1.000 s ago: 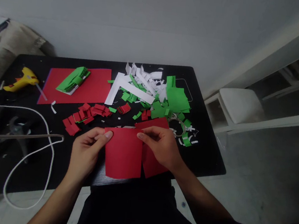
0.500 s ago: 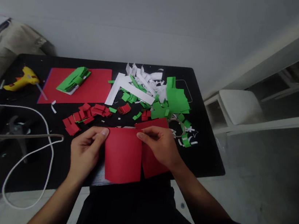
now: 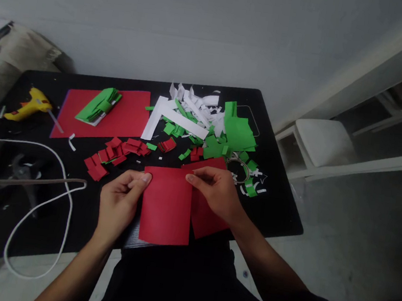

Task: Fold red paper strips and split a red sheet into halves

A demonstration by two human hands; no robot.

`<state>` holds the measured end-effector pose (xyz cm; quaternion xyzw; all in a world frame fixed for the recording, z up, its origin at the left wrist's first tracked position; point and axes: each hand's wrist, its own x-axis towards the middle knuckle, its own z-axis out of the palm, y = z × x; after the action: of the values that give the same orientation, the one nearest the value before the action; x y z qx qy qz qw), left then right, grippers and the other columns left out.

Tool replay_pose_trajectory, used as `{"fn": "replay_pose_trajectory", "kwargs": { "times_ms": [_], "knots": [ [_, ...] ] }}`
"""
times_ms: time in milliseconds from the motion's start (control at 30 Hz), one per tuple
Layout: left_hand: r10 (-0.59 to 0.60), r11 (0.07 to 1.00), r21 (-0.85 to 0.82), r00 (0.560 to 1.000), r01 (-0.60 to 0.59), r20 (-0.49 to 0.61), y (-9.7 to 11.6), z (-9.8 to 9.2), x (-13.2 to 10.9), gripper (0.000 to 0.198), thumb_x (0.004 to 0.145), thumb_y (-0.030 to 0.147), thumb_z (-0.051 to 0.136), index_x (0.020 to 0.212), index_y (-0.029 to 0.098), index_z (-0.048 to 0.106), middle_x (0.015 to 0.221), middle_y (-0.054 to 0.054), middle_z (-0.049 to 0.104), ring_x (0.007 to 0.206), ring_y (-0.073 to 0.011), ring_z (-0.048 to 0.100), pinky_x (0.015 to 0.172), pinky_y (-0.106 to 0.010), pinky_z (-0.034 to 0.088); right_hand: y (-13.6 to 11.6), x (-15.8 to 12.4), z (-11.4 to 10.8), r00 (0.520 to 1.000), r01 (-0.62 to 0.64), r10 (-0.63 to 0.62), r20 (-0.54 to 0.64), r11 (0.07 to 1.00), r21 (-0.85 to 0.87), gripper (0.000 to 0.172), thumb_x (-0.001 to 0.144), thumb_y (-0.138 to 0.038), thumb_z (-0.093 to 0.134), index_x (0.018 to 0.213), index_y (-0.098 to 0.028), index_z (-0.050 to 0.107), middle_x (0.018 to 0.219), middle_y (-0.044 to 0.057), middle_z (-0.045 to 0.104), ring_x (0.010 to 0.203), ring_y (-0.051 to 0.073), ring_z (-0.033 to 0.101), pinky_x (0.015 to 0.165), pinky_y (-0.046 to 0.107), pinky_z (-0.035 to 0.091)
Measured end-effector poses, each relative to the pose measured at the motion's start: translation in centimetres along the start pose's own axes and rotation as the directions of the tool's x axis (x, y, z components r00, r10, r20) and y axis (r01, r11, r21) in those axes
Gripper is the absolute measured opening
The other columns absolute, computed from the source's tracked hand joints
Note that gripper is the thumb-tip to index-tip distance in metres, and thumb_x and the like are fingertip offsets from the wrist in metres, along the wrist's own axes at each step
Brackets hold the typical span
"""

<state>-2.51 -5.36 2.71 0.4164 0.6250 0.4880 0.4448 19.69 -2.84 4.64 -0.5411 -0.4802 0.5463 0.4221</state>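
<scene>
A red paper rectangle [image 3: 166, 210] hangs at the table's front edge, pinched at both upper corners. My left hand [image 3: 119, 204] grips its upper left corner between thumb and fingers. With thumb and forefinger my right hand [image 3: 217, 192] closes on the upper right corner. Behind it, to the right, lies a second red paper sheet [image 3: 209, 216], partly covered by my right hand and the held piece. Small folded red paper pieces [image 3: 111, 156] are heaped beyond my left hand, and a little red stack [image 3: 167, 145] sits farther back.
White paper strips [image 3: 192, 107] and green paper scraps [image 3: 240, 133] pile up at the back. A bundle of folded green paper [image 3: 99, 105] rests on a large red sheet [image 3: 126, 123]. At left are a yellow glue gun [image 3: 31, 106] and a looped white cable [image 3: 68, 222]. A tape roll [image 3: 247, 171] lies right.
My left hand has shifted slightly right along the top of the red paper. The sheet hangs straighter, its lower left corner moved a little left. My right hand keeps its pinch.
</scene>
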Motion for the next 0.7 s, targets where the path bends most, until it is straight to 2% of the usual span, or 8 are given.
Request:
{"fn": "replay_pose_trajectory", "kwargs": {
  "times_ms": [167,267,367,433,500,600,700],
  "knots": [
    [-0.041,0.997,-0.063,0.994,0.048,0.104,-0.1,0.6,0.2,0.031,0.083,0.047,0.08,0.085,0.017,0.076,0.073,0.0,0.069,0.069,-0.0126,0.058,0.065,-0.021,0.046,0.0,0.0,-0.3,0.999,-0.017,0.018,-0.043,1.0,0.014,0.029,0.075,-0.046,0.086,0.081,-0.018,0.079,0.078,0.005,0.079,0.073,0.02,0.074,0.067,0.032,0.059],
    [-0.045,0.998,-0.042,0.993,0.05,0.111,-0.2,0.8,0.2,0.032,0.081,0.048,0.081,0.082,0.016,0.076,0.072,-0.001,0.071,0.067,-0.0127,0.058,0.062,-0.021,0.047,0.3,-0.1,-0.7,0.998,-0.036,0.037,-0.051,0.999,0.027,0.03,0.074,-0.046,0.086,0.082,-0.018,0.078,0.078,0.005,0.079,0.074,0.02,0.074,0.069,0.033,0.06],
    [-0.031,1.0,0.005,0.991,0.031,0.129,-0.4,0.6,0.3,0.031,0.082,0.047,0.08,0.082,0.016,0.077,0.071,-0.001,0.072,0.066,-0.0127,0.059,0.061,-0.02,0.047,0.6,-0.1,-1.6,0.998,-0.061,0.061,0.011,0.998,0.01,0.026,0.076,-0.042,0.085,0.083,-0.018,0.077,0.08,0.004,0.079,0.075,0.02,0.075,0.073,0.033,0.061],
    [-0.034,0.999,0.035,0.977,0.027,0.21,-0.4,0.4,0.3,0.031,0.083,0.047,0.079,0.083,0.017,0.077,0.07,-0.001,0.072,0.064,-0.013,0.06,0.06,-0.021,0.047,0.7,-0.1,-2.1,0.994,-0.063,0.065,0.09,0.998,-0.024,0.023,0.078,-0.039,0.084,0.085,-0.018,0.076,0.084,0.005,0.079,0.08,0.019,0.075,0.079,0.033,0.06],
    [-0.048,0.997,0.072,0.943,0.025,0.329,-0.3,0.3,0.3,0.031,0.085,0.048,0.076,0.082,0.017,0.076,0.07,-0.001,0.072,0.063,-0.0132,0.06,0.058,-0.021,0.046,0.7,0.0,-2.2,0.984,-0.053,0.061,0.168,0.997,-0.048,0.024,0.078,-0.037,0.084,0.091,-0.019,0.076,0.091,0.005,0.08,0.086,0.019,0.075,0.083,0.033,0.059],
    [-0.054,0.987,0.157,0.856,-0.032,0.515,0.0,0.6,0.1,0.034,0.091,0.049,0.07,0.081,0.017,0.075,0.07,-0.002,0.071,0.062,-0.0134,0.06,0.057,-0.022,0.044,0.5,-0.1,-1.5,0.966,-0.033,0.045,0.254,0.998,-0.054,0.03,0.077,-0.036,0.085,0.1,-0.02,0.076,0.096,0.005,0.08,0.089,0.019,0.075,0.082,0.032,0.058],
    [-0.01,0.963,0.219,0.798,-0.153,0.603,0.5,1.1,-0.1,0.035,0.095,0.048,0.065,0.081,0.017,0.074,0.068,0.0,0.067,0.063,-0.0122,0.056,0.058,-0.021,0.042,0.3,-0.3,-0.3,0.949,0.021,0.012,0.316,0.995,-0.102,0.017,0.082,-0.033,0.081,0.091,-0.019,0.077,0.087,0.003,0.079,0.082,0.018,0.073,0.076,0.029,0.055]
  ]
}}
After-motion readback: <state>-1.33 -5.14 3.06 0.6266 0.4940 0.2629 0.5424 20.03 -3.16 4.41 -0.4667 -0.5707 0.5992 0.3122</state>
